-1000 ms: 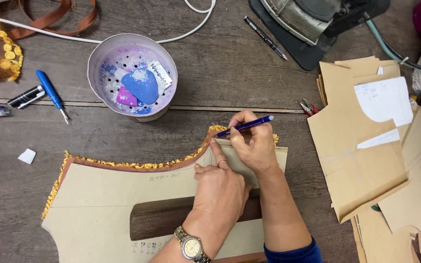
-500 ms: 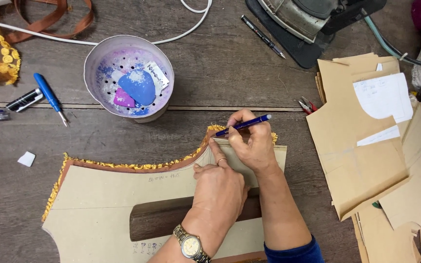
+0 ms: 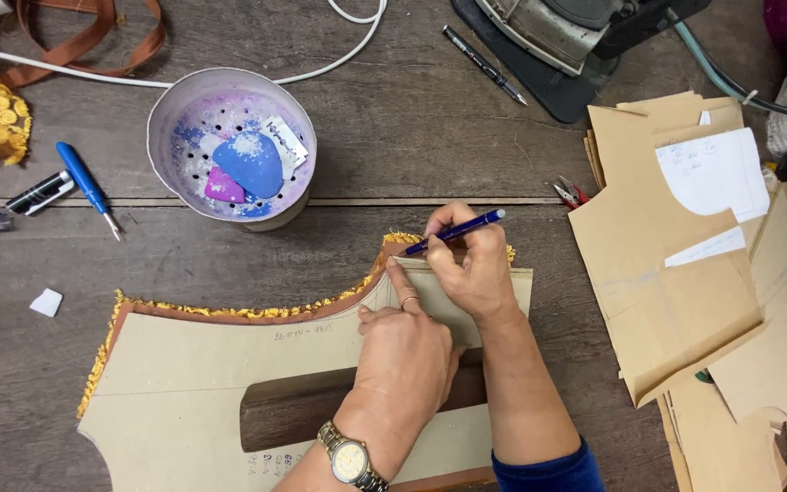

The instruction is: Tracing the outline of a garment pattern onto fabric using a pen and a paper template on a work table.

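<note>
Head view: right hand [image 3: 471, 273] pinching a blue pen [image 3: 455, 231], tip down at the upper edge of a tan paper pattern [image 3: 202, 364]. Left hand [image 3: 403, 351] spread flat on the pattern, index finger pressed beside the pen tip, grip holding nothing. Pattern lying over gold-trimmed fabric [image 3: 229, 312] on the wooden table [image 3: 430, 137], below a chalk-stained bowl [image 3: 231, 146]. More tan pattern pieces [image 3: 667, 282] stacked to the right.

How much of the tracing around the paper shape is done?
Done: the cardboard pattern lies flat on the brown fabric with gold trim. In hand: the left hand presses the pattern down, while the right hand puts the blue pen tip at its top corner. Left: I cannot tell; no drawn line shows along the other edges.
</note>
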